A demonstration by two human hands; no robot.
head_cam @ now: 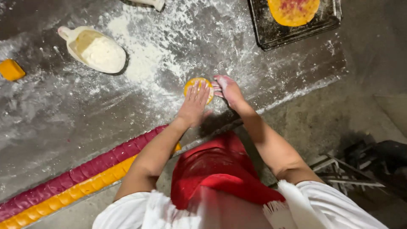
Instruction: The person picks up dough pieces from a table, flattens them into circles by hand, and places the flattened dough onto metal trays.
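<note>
A small round yellow disc of dough (pixel 195 83) lies on the floured grey worktop (pixel 63 123). My left hand (pixel 194 105) rests flat on it, fingers spread over its near half. My right hand (pixel 227 90) is beside it on the right, fingers apart and dusted with flour, touching the disc's edge. Neither hand grips anything.
A white scoop of flour (pixel 95 50) lies at the upper left. A dark tray (pixel 271 32) at the top right holds a flattened yellow-and-red dough round (pixel 293 10). A long red-and-yellow dough rope (pixel 72 182) runs along the near edge. An orange block (pixel 11 70) sits far left.
</note>
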